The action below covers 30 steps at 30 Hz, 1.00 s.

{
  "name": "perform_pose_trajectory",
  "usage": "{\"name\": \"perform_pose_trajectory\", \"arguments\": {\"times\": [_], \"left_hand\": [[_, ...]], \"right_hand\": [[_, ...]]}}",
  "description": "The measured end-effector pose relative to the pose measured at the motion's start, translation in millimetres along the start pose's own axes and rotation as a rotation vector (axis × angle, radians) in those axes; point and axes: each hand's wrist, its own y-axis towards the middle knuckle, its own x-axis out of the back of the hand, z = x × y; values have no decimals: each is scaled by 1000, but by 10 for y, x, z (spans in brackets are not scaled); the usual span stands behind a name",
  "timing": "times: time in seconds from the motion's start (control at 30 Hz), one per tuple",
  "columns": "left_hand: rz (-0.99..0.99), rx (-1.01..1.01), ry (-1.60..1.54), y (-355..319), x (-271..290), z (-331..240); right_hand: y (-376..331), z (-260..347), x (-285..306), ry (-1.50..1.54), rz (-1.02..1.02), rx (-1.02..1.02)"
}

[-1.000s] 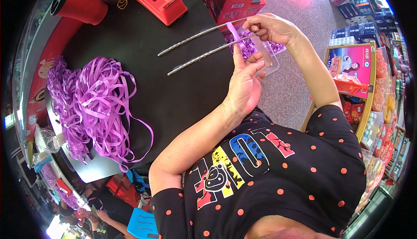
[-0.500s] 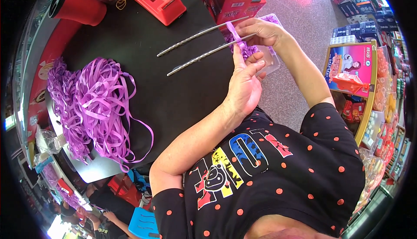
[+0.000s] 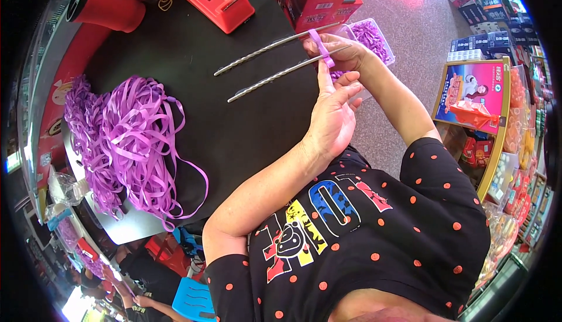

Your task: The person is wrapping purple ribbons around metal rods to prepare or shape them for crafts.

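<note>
Two twisted metal rods [image 3: 266,81] stick out side by side over the black table, and a purple ribbon [image 3: 319,46] loops across both near their right ends. My left hand [image 3: 335,114] is just below the near rod, index finger stretched up against the ribbon, the other fingers loosely bent and apart. On the far side, my right hand [image 3: 350,56] reaches around the rod ends with its fingers closed at the ribbon; part of its grip is hidden behind rod and ribbon. Beyond my right wrist stands a clear plastic box [image 3: 391,59] filled with small purple ribbon pieces.
A big tangled heap of purple ribbon [image 3: 140,140] lies at the table's left. Farther back are a red tape dispenser [image 3: 225,6] and a red cylindrical container [image 3: 111,9]. Red cartons [image 3: 319,0] stand behind the rods. A blue stool [image 3: 194,298] and other people are at lower left.
My right hand has moved slightly left and down around the ribbon, uncovering more of the clear box. My left hand stays nearly in place, its index finger still at the ribbon.
</note>
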Motion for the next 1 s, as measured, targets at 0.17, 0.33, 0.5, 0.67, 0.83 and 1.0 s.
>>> {"name": "perform_pose_trajectory", "arguments": {"times": [0.17,0.33,0.5,0.67,0.83,1.0], "left_hand": [[-13,-10,-13,-7,23,2],[-19,-21,39,-18,5,17],[-18,2,19,-3,20,-4],[-33,16,14,-10,0,-13],[-10,4,33,-12,27,4],[2,-1,47,4,13,22]], "right_hand": [[-185,187,-284,-907,-622,86],[-402,530,-843,-1312,-751,144],[-264,577,-1140,-1930,-359,501],[-146,691,-1265,-2180,-160,322],[-173,780,-1186,-2189,-93,237],[-366,693,-977,-2011,-215,279]]}}
